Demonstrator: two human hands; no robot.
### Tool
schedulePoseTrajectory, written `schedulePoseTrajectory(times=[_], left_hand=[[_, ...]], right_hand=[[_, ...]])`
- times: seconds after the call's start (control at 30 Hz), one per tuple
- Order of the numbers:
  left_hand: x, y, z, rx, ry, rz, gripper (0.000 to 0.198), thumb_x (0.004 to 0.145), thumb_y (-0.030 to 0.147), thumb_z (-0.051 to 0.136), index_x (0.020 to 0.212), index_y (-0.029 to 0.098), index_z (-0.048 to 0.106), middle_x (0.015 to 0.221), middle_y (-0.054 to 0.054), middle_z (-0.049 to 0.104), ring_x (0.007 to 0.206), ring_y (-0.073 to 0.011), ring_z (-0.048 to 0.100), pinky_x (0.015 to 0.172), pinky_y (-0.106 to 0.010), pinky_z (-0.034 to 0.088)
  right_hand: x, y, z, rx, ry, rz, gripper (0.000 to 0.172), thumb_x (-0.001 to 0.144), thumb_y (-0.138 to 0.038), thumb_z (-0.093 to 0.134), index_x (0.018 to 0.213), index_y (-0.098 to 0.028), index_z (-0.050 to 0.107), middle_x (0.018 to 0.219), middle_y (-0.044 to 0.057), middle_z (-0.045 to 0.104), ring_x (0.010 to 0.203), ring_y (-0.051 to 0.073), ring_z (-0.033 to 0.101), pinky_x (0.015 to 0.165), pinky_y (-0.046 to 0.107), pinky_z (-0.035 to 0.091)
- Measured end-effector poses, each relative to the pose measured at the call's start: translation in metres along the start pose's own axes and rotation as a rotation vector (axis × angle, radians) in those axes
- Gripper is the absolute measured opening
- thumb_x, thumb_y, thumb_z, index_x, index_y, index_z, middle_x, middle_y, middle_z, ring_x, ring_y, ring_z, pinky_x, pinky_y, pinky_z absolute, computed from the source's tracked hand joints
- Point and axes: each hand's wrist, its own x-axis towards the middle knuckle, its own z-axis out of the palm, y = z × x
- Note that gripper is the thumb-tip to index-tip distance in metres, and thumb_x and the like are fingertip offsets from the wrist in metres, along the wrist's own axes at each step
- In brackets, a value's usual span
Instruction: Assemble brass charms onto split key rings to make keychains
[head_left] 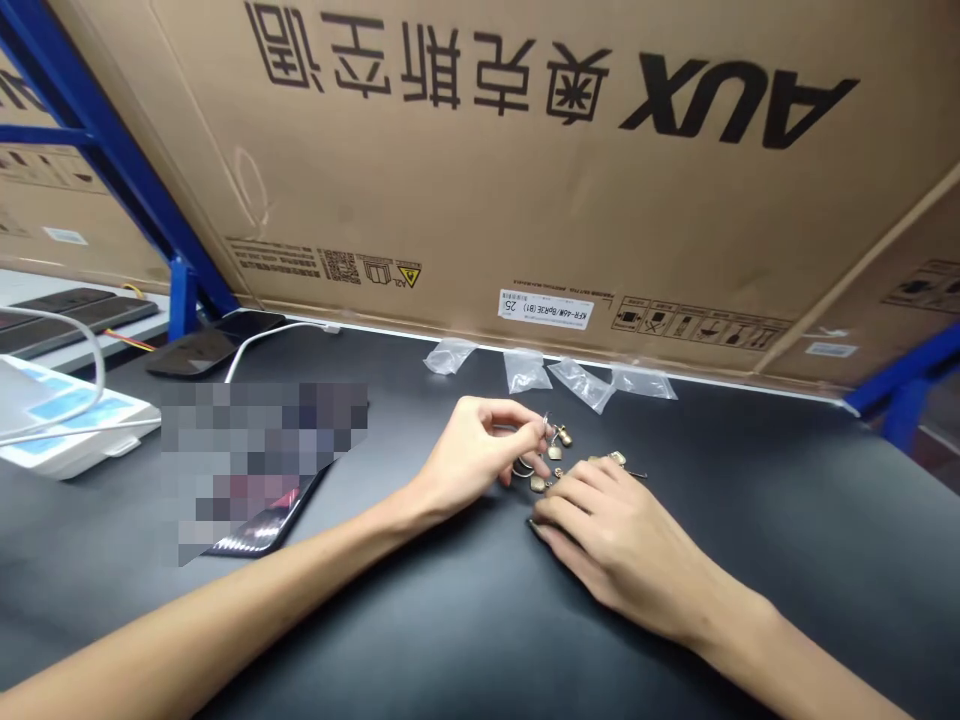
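Note:
My left hand (484,450) is closed in a pinch, thumb against index finger, on a thin silver-coloured metal ring (546,425). Small gold-coloured charms (555,453) hang or lie just right of its fingertips; I cannot tell which are joined to the ring. Beneath that hand's lower fingers a second ring-like metal piece (523,467) shows in part. My right hand (611,530) rests palm down on the dark tabletop, fingers bent and a little apart, close to a charm (538,484). More gold-coloured pieces (617,458) stick out behind its knuckles, partly hidden.
Several clear plastic bags (527,371) lie along the base of a large cardboard box (450,200). On the left are a tablet-like device (259,530) with a blurred screen, a dark phone (214,343), a white box (75,425) and white cables (244,345). Blue metal posts (142,190) flank the box.

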Motion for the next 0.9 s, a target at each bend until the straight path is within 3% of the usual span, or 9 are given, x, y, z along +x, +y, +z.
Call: schedulePoseTrajectory(times=[0.07,0.2,0.33,0.47,0.67,0.9], left_hand=[[0.0,0.0,0.0,0.027,0.005,-0.01,0.024,0.085,0.034,0.065,0.08,0.011,0.07,0.069,-0.008,0.073,0.054,-0.0138,0.065,0.042,-0.018,0.04],[-0.002,-0.001,0.001,0.156,0.015,0.056,0.017,0.087,0.029,0.061,0.084,0.014,0.068,0.068,-0.003,0.071,0.061,-0.0134,0.065,0.05,-0.02,0.046],[-0.007,-0.005,0.006,0.497,0.016,0.285,0.016,0.092,0.027,0.053,0.091,0.018,0.066,0.101,-0.005,0.067,0.081,-0.0143,0.065,0.067,-0.023,0.053],[-0.013,-0.009,0.009,0.578,-0.06,0.359,0.014,0.094,0.024,0.05,0.092,0.019,0.062,0.131,-0.008,0.057,0.09,-0.014,0.066,0.073,-0.024,0.055],[-0.015,-0.008,0.011,0.535,-0.117,0.302,0.013,0.095,0.022,0.048,0.086,0.019,0.056,0.093,-0.002,0.07,0.082,-0.0145,0.066,0.07,-0.025,0.053],[-0.014,-0.009,0.011,0.47,-0.089,0.31,0.012,0.095,0.023,0.048,0.086,0.019,0.056,0.098,-0.003,0.07,0.079,-0.0136,0.065,0.071,-0.025,0.051]], right_hand=[[0.0,0.0,-0.003,0.086,0.039,0.073,0.015,0.097,-0.019,0.051,0.094,-0.019,0.065,0.09,0.004,0.069,0.08,0.019,0.06,0.076,0.035,0.042],[0.003,0.008,-0.012,0.339,0.188,0.399,0.01,0.095,-0.024,0.056,0.093,-0.022,0.066,0.09,0.001,0.07,0.076,0.016,0.064,0.073,0.03,0.049],[0.005,0.017,-0.016,0.426,0.298,0.544,0.009,0.093,-0.028,0.06,0.09,-0.023,0.067,0.091,0.001,0.07,0.078,0.017,0.066,0.074,0.029,0.053],[0.003,0.017,-0.014,0.44,0.301,0.531,0.01,0.094,-0.029,0.06,0.091,-0.023,0.068,0.091,0.001,0.07,0.079,0.017,0.066,0.074,0.029,0.053],[0.001,0.014,-0.013,0.342,0.344,0.395,0.01,0.094,-0.024,0.058,0.096,-0.022,0.068,0.094,0.003,0.07,0.079,0.017,0.067,0.076,0.029,0.054],[0.0,0.014,-0.011,0.287,0.339,0.342,0.011,0.095,-0.022,0.057,0.098,-0.021,0.067,0.094,0.005,0.069,0.076,0.016,0.067,0.074,0.029,0.056]])
